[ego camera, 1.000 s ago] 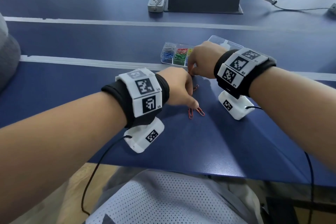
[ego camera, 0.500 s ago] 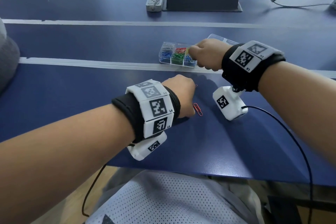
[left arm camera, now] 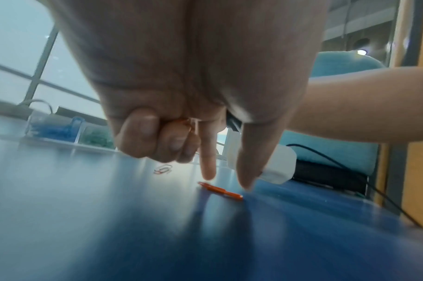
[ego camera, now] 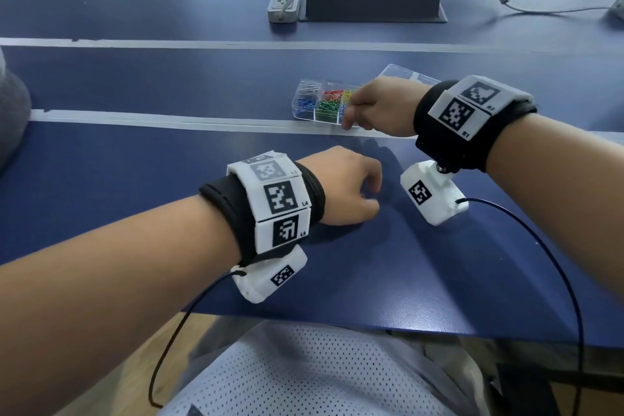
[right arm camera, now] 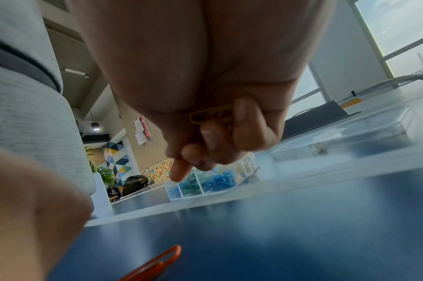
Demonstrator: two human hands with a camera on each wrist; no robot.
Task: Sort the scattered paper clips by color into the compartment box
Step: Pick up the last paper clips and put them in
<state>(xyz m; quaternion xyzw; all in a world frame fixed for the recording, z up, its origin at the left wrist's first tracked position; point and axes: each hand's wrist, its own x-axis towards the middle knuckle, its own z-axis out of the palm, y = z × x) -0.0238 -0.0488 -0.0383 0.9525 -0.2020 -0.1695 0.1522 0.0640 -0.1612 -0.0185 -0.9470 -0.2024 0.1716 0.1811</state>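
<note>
Both hands work the clips on the blue worktop (ego camera: 135,196).
Left hand (left arm camera: 193,85) reaches thumb and forefinger to an orange paper clip (left arm camera: 220,191), others tucked in its curled fingers; right hand (right arm camera: 205,95) grips yellow paper clips (right arm camera: 209,115) near the clear plastic compartment box (ego camera: 305,113).

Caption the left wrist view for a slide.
Left hand reaches its index finger and thumb down to an orange paper clip on the blue table, other clips tucked under its curled fingers.

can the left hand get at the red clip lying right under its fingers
Probably yes. The left hand has its index finger and thumb poised just above the red clip on the table, with nothing between them, though its curled fingers already hold a clip.
</note>
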